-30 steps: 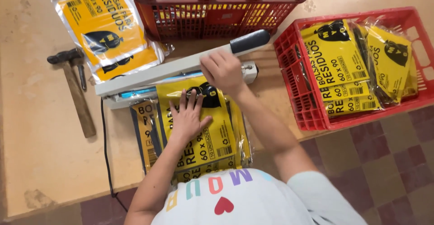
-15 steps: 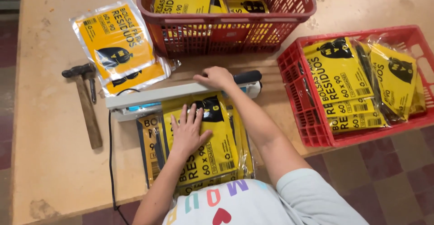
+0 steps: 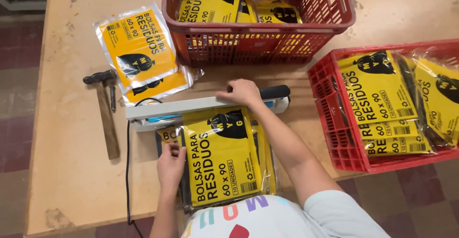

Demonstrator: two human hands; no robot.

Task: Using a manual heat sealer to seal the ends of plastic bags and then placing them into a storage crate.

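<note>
Right hand (image 3: 243, 92) pressed flat, fingers together, on the arm of the impulse heat sealer (image 3: 205, 107), near its black handle end; arm lay down, closed over the top edge of a yellow-and-black bag packet (image 3: 221, 154). Left hand (image 3: 171, 164) rested at the packet's left edge, fingers curled loosely against it; firm pinch or mere touch could not be told. Hands well apart, one at each end of the packet.

Packet in clear film, lying flat on the wooden table (image 3: 67, 180) just in front of the person, top end tucked under the sealer arm. More packets of the same kind stacked beneath it, edges showing at left and right. Black power cord (image 3: 127, 171) ran from the sealer's left end down to the near table edge.

Left of the sealer: hammer (image 3: 106, 116) with wooden handle, head pointing away, lying apart from the sealer. Behind it, loose packets (image 3: 141, 54) fanned on the table, touching the dark red basket (image 3: 258, 39). That basket stood behind the sealer, holding more yellow packets. To the right, bright red crate (image 3: 330, 118), partly overhanging the table edge, filled with packets lying flat.
</note>
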